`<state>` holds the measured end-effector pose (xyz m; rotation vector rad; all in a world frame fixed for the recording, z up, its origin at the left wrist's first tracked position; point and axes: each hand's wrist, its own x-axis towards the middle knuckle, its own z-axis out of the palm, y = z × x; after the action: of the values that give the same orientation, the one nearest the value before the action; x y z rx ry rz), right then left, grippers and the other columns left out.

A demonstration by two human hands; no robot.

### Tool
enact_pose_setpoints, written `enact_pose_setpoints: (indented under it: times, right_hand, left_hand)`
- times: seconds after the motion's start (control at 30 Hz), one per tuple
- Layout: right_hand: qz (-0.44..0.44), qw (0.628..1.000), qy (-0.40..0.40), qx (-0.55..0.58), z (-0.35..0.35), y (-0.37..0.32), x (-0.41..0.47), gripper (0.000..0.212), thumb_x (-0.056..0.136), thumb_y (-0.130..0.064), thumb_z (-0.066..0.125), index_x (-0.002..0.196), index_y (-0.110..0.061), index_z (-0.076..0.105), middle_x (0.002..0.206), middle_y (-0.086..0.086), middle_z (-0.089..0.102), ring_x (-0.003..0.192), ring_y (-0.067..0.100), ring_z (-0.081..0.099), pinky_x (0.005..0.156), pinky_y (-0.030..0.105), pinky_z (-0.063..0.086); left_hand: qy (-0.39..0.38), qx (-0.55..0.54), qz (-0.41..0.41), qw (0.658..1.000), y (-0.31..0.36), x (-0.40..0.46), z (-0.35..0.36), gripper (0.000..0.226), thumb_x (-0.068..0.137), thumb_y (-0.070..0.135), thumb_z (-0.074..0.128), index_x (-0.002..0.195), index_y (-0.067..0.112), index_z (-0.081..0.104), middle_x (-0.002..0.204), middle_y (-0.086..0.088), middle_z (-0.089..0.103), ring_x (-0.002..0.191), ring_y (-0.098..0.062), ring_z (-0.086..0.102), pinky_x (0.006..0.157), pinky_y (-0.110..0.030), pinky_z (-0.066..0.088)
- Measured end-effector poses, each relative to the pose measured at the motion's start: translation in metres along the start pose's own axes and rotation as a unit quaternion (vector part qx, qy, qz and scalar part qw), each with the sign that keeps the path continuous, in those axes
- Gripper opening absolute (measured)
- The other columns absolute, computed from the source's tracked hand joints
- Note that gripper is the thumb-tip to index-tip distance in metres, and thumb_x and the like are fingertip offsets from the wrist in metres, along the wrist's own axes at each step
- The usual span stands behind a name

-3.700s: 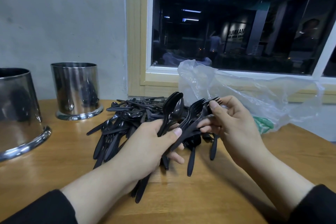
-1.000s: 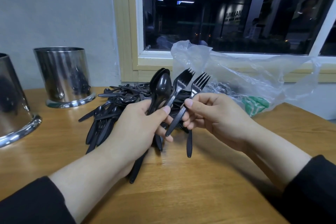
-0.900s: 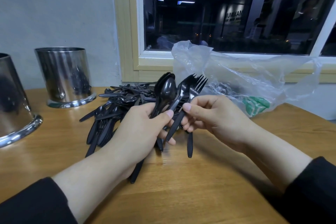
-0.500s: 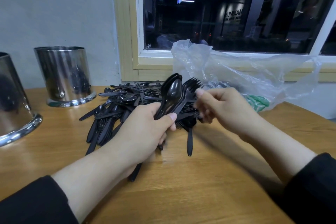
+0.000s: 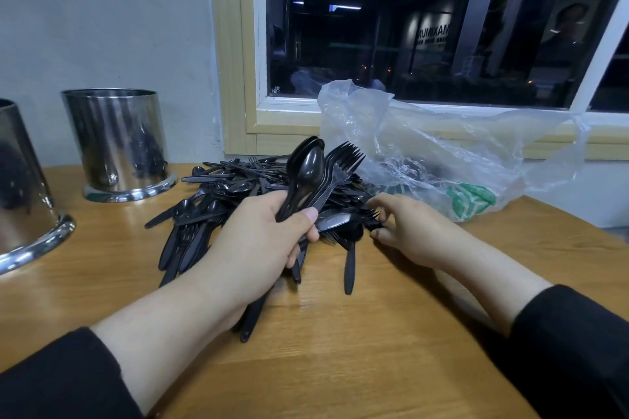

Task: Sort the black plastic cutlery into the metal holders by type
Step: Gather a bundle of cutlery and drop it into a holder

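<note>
My left hand [image 5: 258, 241] grips a bundle of black plastic spoons [image 5: 306, 170] and forks [image 5: 343, 160], heads pointing up above the table. A heap of black cutlery [image 5: 218, 201] lies on the wooden table behind and left of that hand. My right hand [image 5: 408, 231] is low at the heap's right edge, with thumb and fingers pinching a fork [image 5: 369, 219] that lies there. Two shiny metal holders stand at the left: one [image 5: 115, 143] near the wall, a larger one [image 5: 23, 190] at the frame's edge.
A crumpled clear plastic bag [image 5: 442, 153] with a green print lies at the back right under the window sill. The wooden table [image 5: 340, 360] has bare surface in front of the heap. A wall is behind the holders.
My right hand let its fork join the left hand's bundle, then dropped down to the heap's right edge and closed its fingers on another fork. The left hand's bundle stayed upright.
</note>
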<state>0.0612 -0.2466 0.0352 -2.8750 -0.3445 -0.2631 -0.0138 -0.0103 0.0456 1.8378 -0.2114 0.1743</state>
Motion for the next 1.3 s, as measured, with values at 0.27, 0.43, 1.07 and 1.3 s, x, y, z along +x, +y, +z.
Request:
enact_pose_setpoints:
  times: [0.27,0.43,1.07,1.3]
  right_hand:
    - [0.004,0.997,0.075,0.02,-0.004,-0.003,-0.002,0.02,0.096,-0.023,0.064,0.114,-0.027,0.074,0.101,-0.005,0.072,0.089,0.011,0.061,0.069,0.021,0.035]
    - [-0.019,0.99,0.135,0.037,-0.02,-0.003,-0.007,0.015,0.096,-0.019,0.066,0.105,-0.025,0.076,0.088,-0.011,0.068,0.075,0.003,0.06,0.064,0.022,0.039]
    - [-0.235,0.926,0.265,0.133,-0.049,-0.013,-0.023,0.022,0.087,-0.002,0.068,0.099,-0.018,0.077,0.092,-0.006,0.066,0.082,0.014,0.064,0.073,0.031,0.051]
    - [-0.257,0.914,0.288,0.121,-0.043,-0.015,-0.02,0.023,0.088,-0.001,0.069,0.102,-0.017,0.078,0.091,-0.002,0.065,0.076,0.018,0.062,0.069,0.033,0.05]
  left_hand:
    - [0.0,0.001,-0.001,1.0,-0.001,0.001,-0.001,0.029,0.104,0.025,0.058,0.082,0.009,0.068,0.046,0.012,0.052,0.039,-0.003,0.041,0.04,-0.011,0.031]
    - [0.009,0.006,0.002,1.0,-0.001,0.001,-0.002,0.031,0.103,0.029,0.058,0.078,0.013,0.068,0.046,0.009,0.049,0.042,-0.007,0.042,0.044,-0.014,0.031]
    - [0.064,0.062,0.03,0.996,0.005,0.002,-0.012,0.03,0.102,0.033,0.057,0.076,0.022,0.067,0.069,0.005,0.071,0.053,-0.007,0.057,0.061,-0.03,0.043]
    - [-0.049,-0.065,-0.03,0.996,0.009,-0.004,-0.006,0.016,0.103,0.023,0.058,0.093,0.014,0.067,0.084,-0.008,0.073,0.053,-0.016,0.059,0.041,-0.019,0.027]
